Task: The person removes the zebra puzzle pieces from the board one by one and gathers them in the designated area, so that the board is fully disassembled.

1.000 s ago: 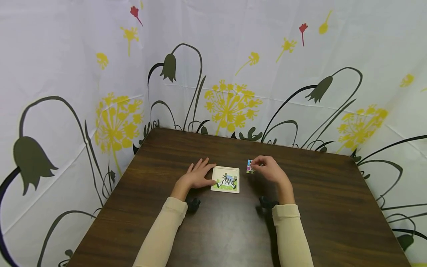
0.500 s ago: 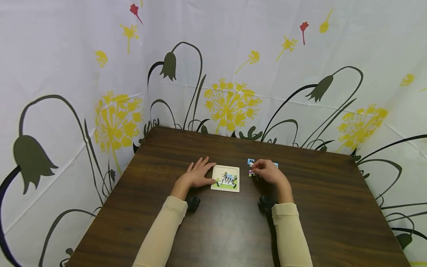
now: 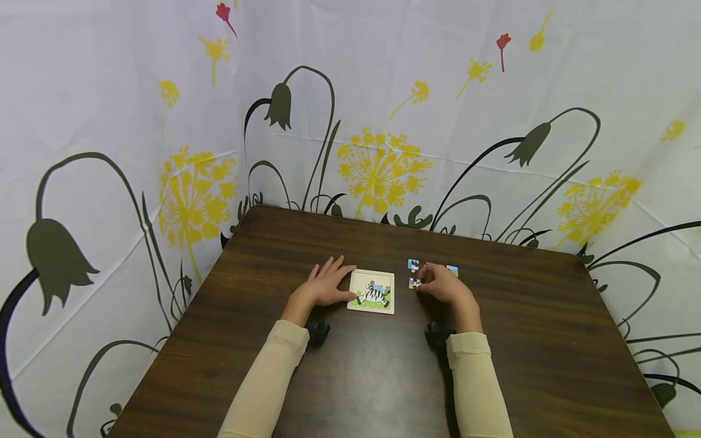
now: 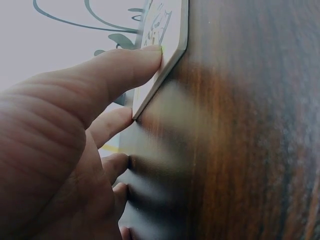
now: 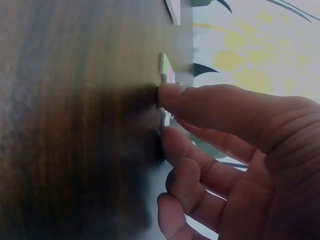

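Note:
A small square puzzle board (image 3: 358,277) with a pale frame and a partial zebra picture lies flat on the table. My left hand (image 3: 320,289) rests at its left side, fingers spread; in the left wrist view the thumb lies over the edge of the board (image 4: 176,32) and the index fingertip meets its corner. Right of the board, my right hand (image 3: 446,286) pinches a puzzle piece with pink on it (image 3: 412,282) low at the table, thumb against curled fingers. In the right wrist view, the green and pink end of this piece (image 5: 165,65) sticks out past the thumb.
Another puzzle piece, blue with a zebra's head (image 3: 413,265), lies just behind the right fingertips. A blue-topped piece (image 3: 453,270) shows behind the right hand, partly hidden. The dark wooden table (image 3: 361,377) backs onto a flower-printed curtain (image 3: 383,79).
My right hand has drawn slightly back toward me, with the pink piece at its fingertips apart from the zebra-head piece; the blue-topped piece has come into sight. My left hand stays at the board.

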Tool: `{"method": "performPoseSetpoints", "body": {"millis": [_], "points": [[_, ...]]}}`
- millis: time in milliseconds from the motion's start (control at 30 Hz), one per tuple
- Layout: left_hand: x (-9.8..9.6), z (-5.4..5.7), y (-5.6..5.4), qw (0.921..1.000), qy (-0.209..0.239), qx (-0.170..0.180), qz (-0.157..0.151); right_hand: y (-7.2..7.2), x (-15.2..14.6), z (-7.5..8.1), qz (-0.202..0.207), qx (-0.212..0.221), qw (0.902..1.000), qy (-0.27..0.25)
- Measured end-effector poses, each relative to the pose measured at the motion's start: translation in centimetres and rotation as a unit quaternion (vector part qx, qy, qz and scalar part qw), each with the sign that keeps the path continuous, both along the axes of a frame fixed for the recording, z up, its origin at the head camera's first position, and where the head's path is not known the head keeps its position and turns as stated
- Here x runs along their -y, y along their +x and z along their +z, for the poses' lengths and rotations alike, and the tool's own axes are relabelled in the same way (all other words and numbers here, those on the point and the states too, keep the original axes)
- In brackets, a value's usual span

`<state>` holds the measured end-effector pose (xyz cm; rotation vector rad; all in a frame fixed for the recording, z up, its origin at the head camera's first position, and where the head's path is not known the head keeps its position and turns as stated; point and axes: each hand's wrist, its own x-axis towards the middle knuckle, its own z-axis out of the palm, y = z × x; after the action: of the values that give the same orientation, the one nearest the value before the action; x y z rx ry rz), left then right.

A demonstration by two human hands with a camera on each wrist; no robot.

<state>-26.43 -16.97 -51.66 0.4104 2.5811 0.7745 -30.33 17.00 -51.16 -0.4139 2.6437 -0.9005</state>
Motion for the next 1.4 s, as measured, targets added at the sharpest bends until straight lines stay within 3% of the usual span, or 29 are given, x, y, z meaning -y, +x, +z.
{"method": "performPoseSetpoints", "body": {"millis": [333, 533, 733, 900, 1033, 1400], "points": [[0.2, -0.5, -0.3, 1.0, 0.005, -0.006, 0.0, -0.1, 0.4, -0.1, 0.002, -0.004, 1.0, -0.006], [0.1, -1.5, -0.6, 1.0, -0.003, -0.003, 0.006, 0.0, 0.4, 0.5, -0.001, -0.004, 0.9996, -0.027], [0.2, -2.2, -1.2, 0.9999, -0.007, -0.007, 0.003, 0.7, 3.6, 1.5, 0.038, -0.021, 0.9985, -0.032], [0.2, -2.2, -1.2, 1.0, -0.002, -0.007, 0.003, 1.7, 6.8, 1.3, 0.081, 0.003, 0.9962, -0.03], [0.3, -1.8, -0.8, 1.0, 0.004, -0.008, 0.002, 2.3, 8.4, 0.7, 0.082, 0.02, 0.9964, -0.009], [0.4, -2.9, -1.4, 0.9999, 0.0, -0.013, 0.006, 2.3, 9.1, 0.1, 0.075, 0.001, 0.9968, 0.026]]}}
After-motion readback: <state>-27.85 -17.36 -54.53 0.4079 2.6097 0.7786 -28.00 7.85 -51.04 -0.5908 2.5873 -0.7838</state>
